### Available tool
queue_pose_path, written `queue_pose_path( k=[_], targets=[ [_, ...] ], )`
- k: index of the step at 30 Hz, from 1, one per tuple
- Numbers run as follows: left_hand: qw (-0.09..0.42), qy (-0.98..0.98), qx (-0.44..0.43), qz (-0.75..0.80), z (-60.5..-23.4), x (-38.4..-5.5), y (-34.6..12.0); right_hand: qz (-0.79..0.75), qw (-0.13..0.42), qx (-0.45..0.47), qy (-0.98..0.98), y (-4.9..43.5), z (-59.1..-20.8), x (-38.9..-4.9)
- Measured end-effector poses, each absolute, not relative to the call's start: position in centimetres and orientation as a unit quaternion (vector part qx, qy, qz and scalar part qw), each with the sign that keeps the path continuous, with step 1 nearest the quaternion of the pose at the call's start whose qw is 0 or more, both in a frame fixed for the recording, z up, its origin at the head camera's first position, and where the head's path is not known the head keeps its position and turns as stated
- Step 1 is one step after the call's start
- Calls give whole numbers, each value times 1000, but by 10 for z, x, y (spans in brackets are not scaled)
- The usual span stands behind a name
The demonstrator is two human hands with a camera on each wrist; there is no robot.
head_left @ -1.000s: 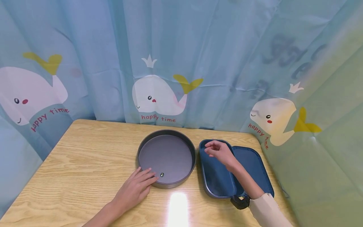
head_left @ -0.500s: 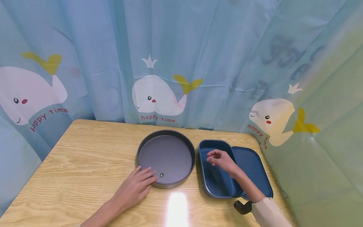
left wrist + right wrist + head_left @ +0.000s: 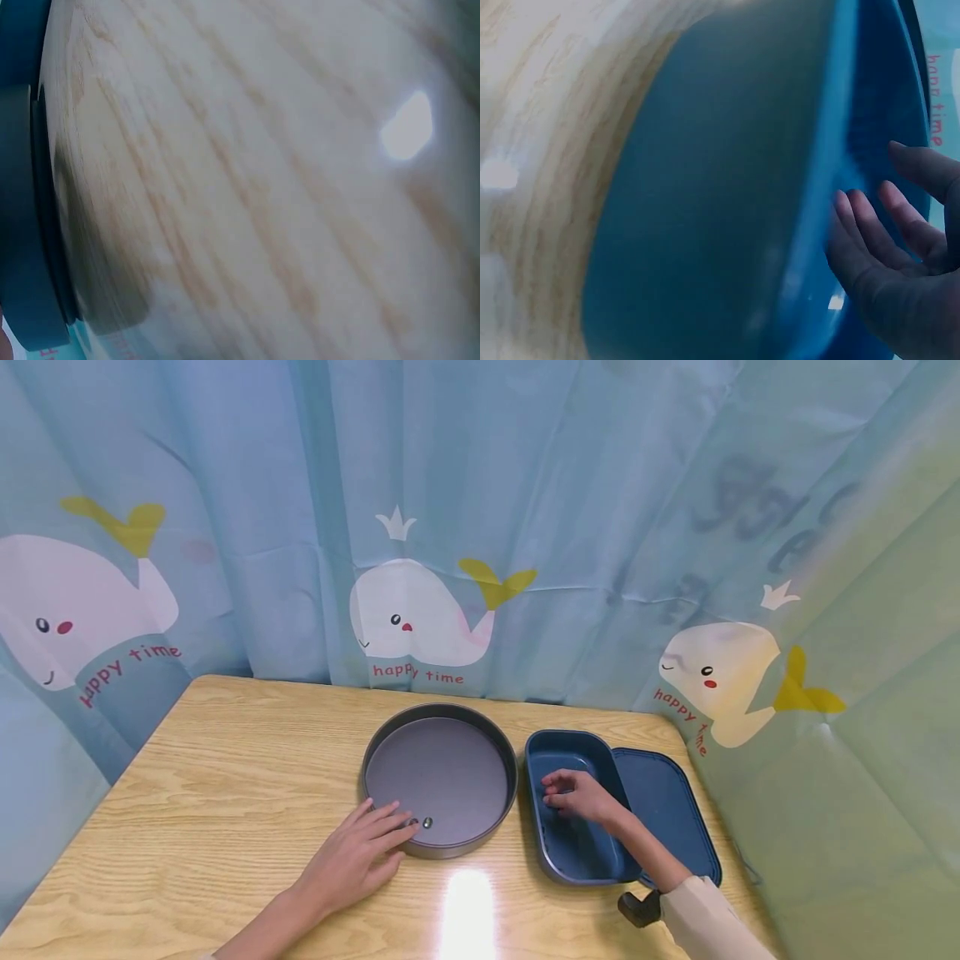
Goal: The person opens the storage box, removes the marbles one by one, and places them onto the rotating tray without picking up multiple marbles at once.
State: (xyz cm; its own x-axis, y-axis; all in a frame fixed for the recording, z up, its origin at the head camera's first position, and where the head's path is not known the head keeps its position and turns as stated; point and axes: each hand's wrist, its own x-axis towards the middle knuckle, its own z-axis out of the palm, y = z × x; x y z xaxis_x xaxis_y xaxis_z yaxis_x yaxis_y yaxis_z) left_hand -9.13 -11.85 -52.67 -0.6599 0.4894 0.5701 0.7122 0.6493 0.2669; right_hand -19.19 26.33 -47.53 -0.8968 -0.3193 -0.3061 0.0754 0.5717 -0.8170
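Observation:
My left hand (image 3: 360, 856) rests at the near left rim of a round dark grey pan (image 3: 442, 768), fingers stretched over the edge. Inside the pan, close to those fingertips, lie two small shiny balls like marbles; one marble (image 3: 427, 822) shows whole, the other is partly covered by a finger. My right hand (image 3: 581, 795) is over a deep blue rectangular box (image 3: 570, 852), its fingers loosely bent. In the right wrist view, the fingers (image 3: 866, 225) dip past the box's rim, thumb apart, and nothing shows between them.
A flat blue lid (image 3: 667, 810) lies right of the box, partly under its edge. The wooden table (image 3: 225, 793) extends to the left. A blue curtain (image 3: 450, 460) with printed whales hangs behind and along the right side.
A second marble now shows in the pan beside the left fingertips, where one showed before. My right hand has moved nearer to me over the box. The left hand has hardly moved.

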Motion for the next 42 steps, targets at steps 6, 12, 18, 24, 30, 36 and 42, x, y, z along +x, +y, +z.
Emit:
queue_pose_path(
  k=[6,12,18,24,30,36,42],
  targets=[
    [228,-879,-339,-244,-527,-91,-119,-384,171,-127,898,260,-487,-189],
    [239,-875,-345,-242,-527,-90,-119,-372,177,-143,900,258,-490,-185],
    [248,-874,-346,-232,-528,-91,-118,-368,180,-160,898,257,-489,-181],
    [259,-873,-348,-222,-529,-92,-117,-354,172,-180,901,258,-494,-180],
    [257,-874,-348,-222,-528,-93,-117,-354,169,-185,901,258,-497,-179],
    [254,-874,-349,-222,-527,-92,-118,-334,153,-197,909,257,-497,-178],
    [256,-874,-350,-219,-528,-92,-118,-322,143,-193,916,255,-496,-176]
  ],
)
